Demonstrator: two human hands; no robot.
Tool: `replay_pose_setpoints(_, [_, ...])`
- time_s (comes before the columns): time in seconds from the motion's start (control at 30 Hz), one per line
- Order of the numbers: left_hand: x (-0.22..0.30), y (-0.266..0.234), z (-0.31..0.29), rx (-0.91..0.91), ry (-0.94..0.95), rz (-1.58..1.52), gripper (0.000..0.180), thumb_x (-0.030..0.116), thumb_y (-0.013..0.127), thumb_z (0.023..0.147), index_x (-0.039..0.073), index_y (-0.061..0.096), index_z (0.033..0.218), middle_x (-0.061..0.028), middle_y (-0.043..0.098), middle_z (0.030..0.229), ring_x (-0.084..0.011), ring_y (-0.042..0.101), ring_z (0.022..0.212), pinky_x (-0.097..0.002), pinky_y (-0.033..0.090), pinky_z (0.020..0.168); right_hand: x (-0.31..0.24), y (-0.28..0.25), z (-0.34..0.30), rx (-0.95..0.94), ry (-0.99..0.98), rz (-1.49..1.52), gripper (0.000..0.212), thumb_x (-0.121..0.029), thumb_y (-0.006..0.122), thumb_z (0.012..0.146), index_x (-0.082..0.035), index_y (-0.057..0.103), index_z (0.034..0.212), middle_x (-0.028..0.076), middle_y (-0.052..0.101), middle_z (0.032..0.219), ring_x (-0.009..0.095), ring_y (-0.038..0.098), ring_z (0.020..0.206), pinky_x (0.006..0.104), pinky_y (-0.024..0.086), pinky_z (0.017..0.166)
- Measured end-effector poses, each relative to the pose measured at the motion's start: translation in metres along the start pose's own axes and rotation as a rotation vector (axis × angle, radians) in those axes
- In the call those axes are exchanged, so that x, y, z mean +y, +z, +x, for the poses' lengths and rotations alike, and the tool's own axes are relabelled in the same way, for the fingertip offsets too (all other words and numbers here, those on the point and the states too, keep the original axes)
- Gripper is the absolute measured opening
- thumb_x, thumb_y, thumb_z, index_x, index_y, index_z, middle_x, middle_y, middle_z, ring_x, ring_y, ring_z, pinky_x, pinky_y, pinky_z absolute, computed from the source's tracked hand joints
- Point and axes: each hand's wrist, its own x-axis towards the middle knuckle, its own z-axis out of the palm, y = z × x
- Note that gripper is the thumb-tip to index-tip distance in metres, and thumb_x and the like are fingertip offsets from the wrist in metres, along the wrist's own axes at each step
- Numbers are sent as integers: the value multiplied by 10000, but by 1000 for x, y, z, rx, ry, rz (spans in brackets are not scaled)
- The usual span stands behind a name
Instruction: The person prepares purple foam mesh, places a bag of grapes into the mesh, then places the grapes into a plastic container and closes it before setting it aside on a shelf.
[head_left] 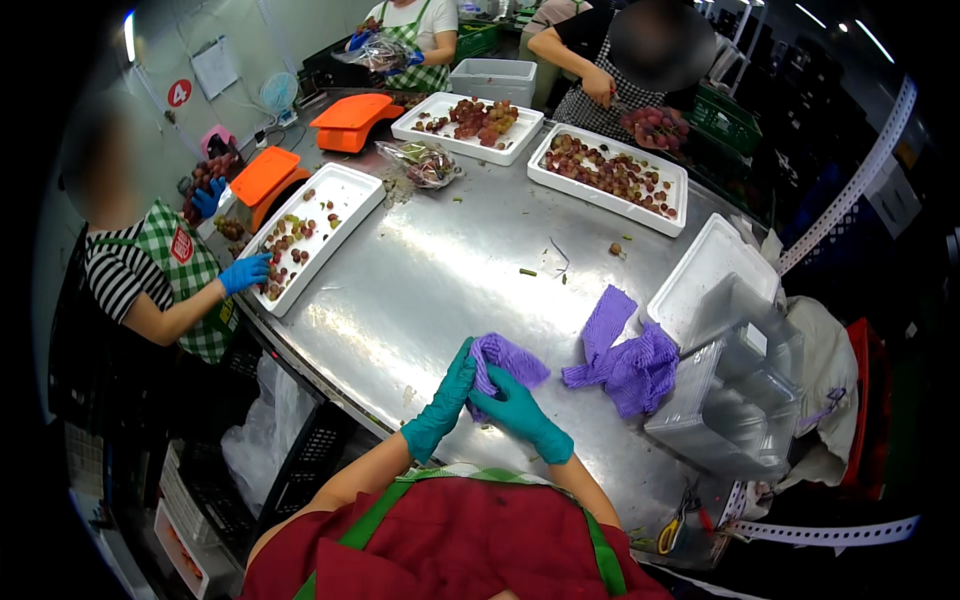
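Both my hands wear teal gloves and meet at the near middle of the metal table (440, 290). A purple ribbed piece that looks like a foam fruit net (512, 358) is held between them. My left hand (447, 402) grips its left edge with fingers closed. My right hand (520, 412) presses on it from the near side, fingers bent around its lower part. More purple nets (632, 365) lie in a loose heap just to the right, apart from my hands.
Clear plastic boxes (725, 410) are stacked at the right beside an empty white tray (700, 275). Scissors (672, 532) lie near the right corner. White trays of grapes (610, 180) and orange scales (355, 118) stand farther off. Co-workers handle grapes around the table; one gloved hand (245, 272) reaches into the left tray.
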Motion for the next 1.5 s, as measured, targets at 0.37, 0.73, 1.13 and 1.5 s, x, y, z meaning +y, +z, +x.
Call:
replay_pose_setpoints(0.37, [28, 34, -18, -315, 84, 69, 982, 236, 721, 744, 132, 17, 1421, -106, 338, 1345, -169, 417, 1133, -269, 359, 936, 7, -5, -3, 442, -17, 351, 176, -112, 617, 824, -27, 586, 975, -2, 586, 822, 68, 528, 711, 204, 442, 633])
replay_pose_setpoints(0.73, [48, 7, -24, -79, -80, -262, 356, 102, 483, 885, 12, 480, 1229, -78, 559, 1167, -144, 552, 1030, -268, 441, 889, 15, -11, -21, 395, -79, 612, 225, -278, 538, 884, -65, 541, 955, 48, 576, 931, 126, 550, 831, 277, 462, 744])
replay_pose_setpoints(1.13, [42, 12, -40, -69, 312, -80, 462, -21, 529, 809, 67, 471, 1259, -72, 525, 1220, -143, 505, 1072, -258, 390, 929, -30, 31, -19, 346, -163, 339, 695, 124, 417, 728, -74, 273, 1378, 110, 413, 1314, 176, 461, 1127, 263, 383, 942])
replay_pose_setpoints(1.5, [48, -17, -47, -211, -79, -552, 272, 161, 519, 848, -13, 540, 1055, -105, 609, 986, -189, 604, 891, -323, 498, 810, 1, -7, -27, 216, 26, 794, 370, -223, 418, 867, 17, 512, 1132, 145, 571, 1114, 224, 566, 991, 351, 449, 891])
